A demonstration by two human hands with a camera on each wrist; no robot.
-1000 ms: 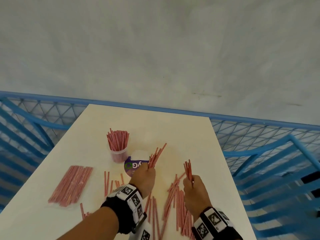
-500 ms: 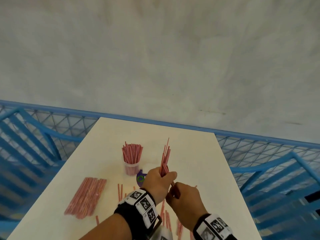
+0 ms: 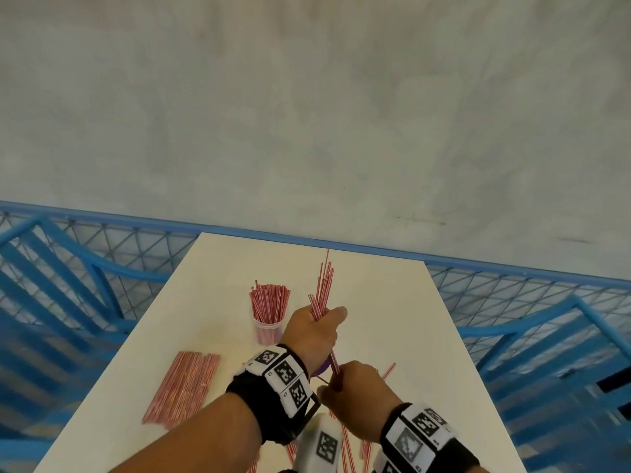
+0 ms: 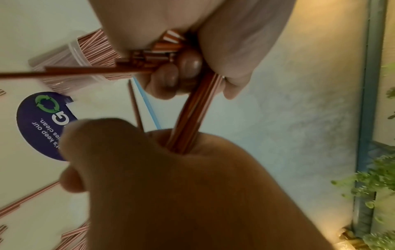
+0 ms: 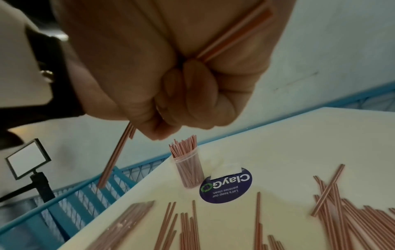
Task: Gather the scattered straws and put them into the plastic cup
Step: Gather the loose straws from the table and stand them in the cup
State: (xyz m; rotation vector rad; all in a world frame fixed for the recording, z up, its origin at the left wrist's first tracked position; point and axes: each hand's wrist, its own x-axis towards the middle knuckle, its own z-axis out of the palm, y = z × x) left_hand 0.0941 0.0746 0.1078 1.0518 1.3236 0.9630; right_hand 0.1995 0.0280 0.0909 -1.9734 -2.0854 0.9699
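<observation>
My left hand (image 3: 316, 331) grips a bundle of red-and-white straws (image 3: 324, 285) that stands upright above the table, just right of the plastic cup. My right hand (image 3: 351, 390) sits right below it and grips the bundle's lower ends (image 4: 193, 116). The clear plastic cup (image 3: 269, 331) stands on the table, packed with upright straws (image 3: 269, 302). It also shows in the right wrist view as the cup (image 5: 189, 170). Loose straws (image 5: 352, 219) lie scattered on the near part of the table, partly hidden by my arms in the head view.
A tidy pile of straws (image 3: 184, 387) lies left of my left forearm. A round purple sticker (image 5: 226, 187) is stuck on the white table (image 3: 392, 302) beside the cup. Blue mesh railing (image 3: 102, 254) surrounds the table. A small screen on a stand (image 5: 27, 160) is off to the left.
Both hands rose off the table and came together. The right hand brought its few straws to the left hand's bundle, which turned from slanted to upright.
</observation>
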